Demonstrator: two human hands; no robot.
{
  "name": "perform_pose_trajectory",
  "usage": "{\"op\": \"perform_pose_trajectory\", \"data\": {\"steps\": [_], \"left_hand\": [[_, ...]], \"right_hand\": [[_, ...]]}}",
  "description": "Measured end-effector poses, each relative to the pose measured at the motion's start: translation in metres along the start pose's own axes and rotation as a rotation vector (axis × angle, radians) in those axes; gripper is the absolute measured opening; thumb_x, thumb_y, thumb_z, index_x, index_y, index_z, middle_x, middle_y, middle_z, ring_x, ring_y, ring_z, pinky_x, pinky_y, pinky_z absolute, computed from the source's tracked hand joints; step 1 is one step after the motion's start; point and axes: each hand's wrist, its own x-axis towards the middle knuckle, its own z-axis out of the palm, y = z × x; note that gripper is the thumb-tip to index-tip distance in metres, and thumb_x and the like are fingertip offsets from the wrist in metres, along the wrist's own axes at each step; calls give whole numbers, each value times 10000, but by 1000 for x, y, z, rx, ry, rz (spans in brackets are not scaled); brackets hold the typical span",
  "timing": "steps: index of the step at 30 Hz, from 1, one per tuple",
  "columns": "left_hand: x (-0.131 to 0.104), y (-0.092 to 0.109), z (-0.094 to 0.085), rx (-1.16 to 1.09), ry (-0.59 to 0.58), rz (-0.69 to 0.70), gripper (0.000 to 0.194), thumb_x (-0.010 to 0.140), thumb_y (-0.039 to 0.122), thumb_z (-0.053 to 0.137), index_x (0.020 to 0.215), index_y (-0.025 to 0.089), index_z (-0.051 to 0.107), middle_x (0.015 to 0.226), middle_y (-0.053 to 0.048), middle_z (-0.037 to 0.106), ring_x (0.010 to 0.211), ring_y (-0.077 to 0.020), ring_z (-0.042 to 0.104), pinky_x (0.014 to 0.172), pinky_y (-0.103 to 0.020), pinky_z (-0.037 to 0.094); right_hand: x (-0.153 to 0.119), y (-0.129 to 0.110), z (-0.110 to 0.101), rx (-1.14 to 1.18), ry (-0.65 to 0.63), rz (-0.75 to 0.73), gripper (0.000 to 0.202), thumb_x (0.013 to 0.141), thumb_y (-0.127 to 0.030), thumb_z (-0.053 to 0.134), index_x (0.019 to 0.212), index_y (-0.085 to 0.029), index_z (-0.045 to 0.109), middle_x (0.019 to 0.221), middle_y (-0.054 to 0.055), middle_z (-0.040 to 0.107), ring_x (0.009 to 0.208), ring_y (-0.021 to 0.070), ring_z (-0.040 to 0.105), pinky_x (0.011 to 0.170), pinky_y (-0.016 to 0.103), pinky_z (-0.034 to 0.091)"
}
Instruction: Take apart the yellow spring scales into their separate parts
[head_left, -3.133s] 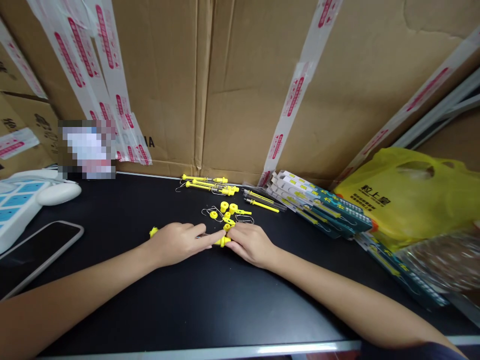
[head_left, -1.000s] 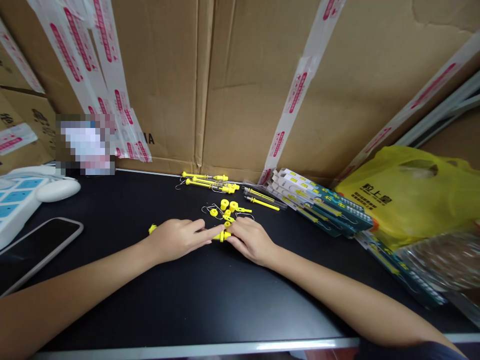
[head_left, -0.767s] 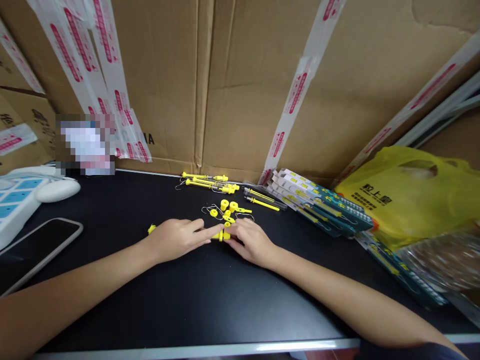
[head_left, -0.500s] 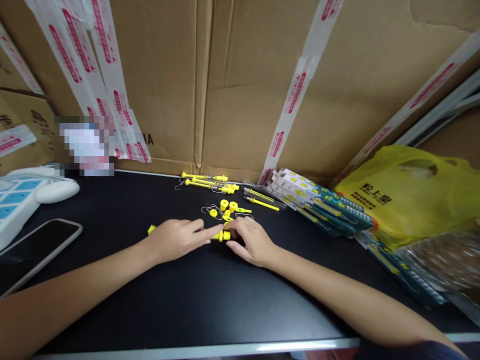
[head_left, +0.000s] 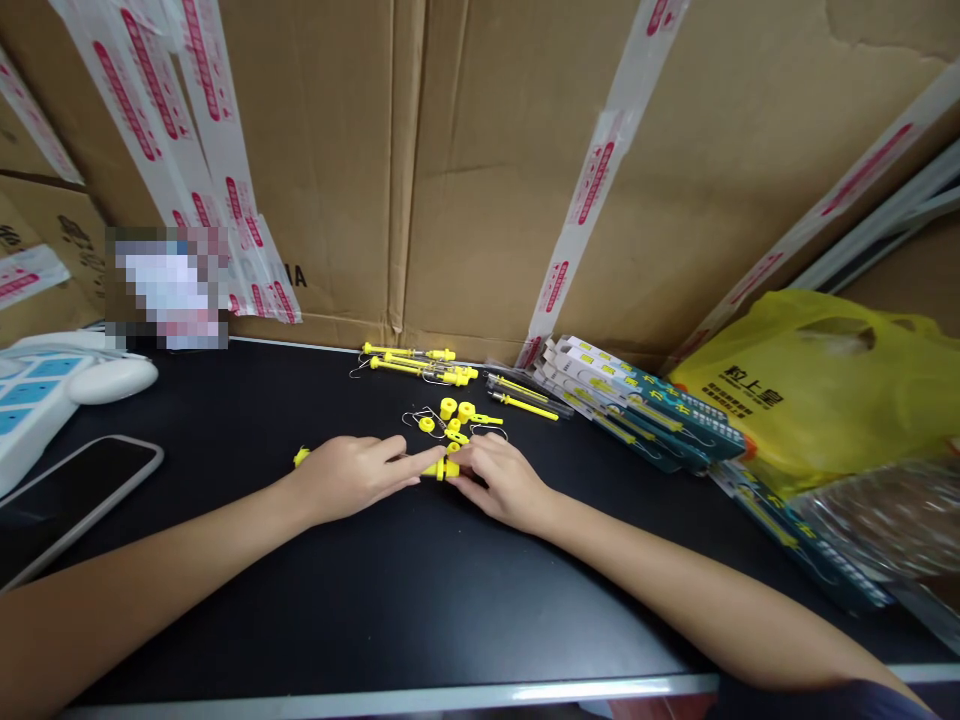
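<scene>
My left hand (head_left: 349, 482) lies over a slim yellow plastic tube-like tool (head_left: 437, 468), its fingers closed around it and the forefinger stretched along it. A yellow end of this tool pokes out left of the hand; most of its length is hidden. At the tool's right, ringed end, my right hand (head_left: 506, 480) pinches with thumb and fingertips. Just beyond the fingers lie loose yellow caps (head_left: 448, 408), a small yellow ring (head_left: 426, 425) and bent metal wire hooks (head_left: 415, 416). Behind them rest several similar yellow tools with hooks (head_left: 420, 370).
Right of the loose parts are thin yellow rods (head_left: 525, 402) and a stack of printed boxes (head_left: 637, 405). A yellow plastic bag (head_left: 810, 390) sits farther right. A phone (head_left: 75, 500) and power strip (head_left: 37, 400) occupy the left. Taped cardboard (head_left: 480, 180) backs the black table (head_left: 420, 610).
My right fingers have closed in from slightly apart onto the tool's right end. The left hand stays almost where it was, still on the tool.
</scene>
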Motion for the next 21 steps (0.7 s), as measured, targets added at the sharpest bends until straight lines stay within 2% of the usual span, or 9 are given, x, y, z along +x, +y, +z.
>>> {"op": "perform_pose_trajectory", "data": {"steps": [5,10,17,21], "left_hand": [[1,1,0,20,-17,0,420,953,335,388,1369,298,344,741,34,549,605,-82,571,512,-183,375],[0,1,1,11,-1,5,400,953,334,389,1351,292,374,751,40,549,604,-80,568,492,-194,370],[0,0,1,-1,-3,-8,406,955,332,386,1359,299,365,751,39,551,603,-81,564,504,-189,375],[0,1,1,-8,-1,-13,419,955,338,385,1370,304,344,739,38,546,604,-79,561,499,-182,368]], "right_hand": [[1,-4,-5,15,-29,101,235,913,-387,432,998,-173,481,717,29,575,654,168,508,656,293,373],[2,-3,-4,-44,-90,76,265,959,-334,321,858,-177,508,711,47,580,644,167,500,627,289,342],[1,-1,0,-2,5,4,58,922,-239,431,950,-193,451,729,30,595,642,158,521,646,279,371],[0,-3,-3,40,12,53,185,899,-336,470,1004,-186,448,691,7,564,623,157,508,666,289,373]]}}
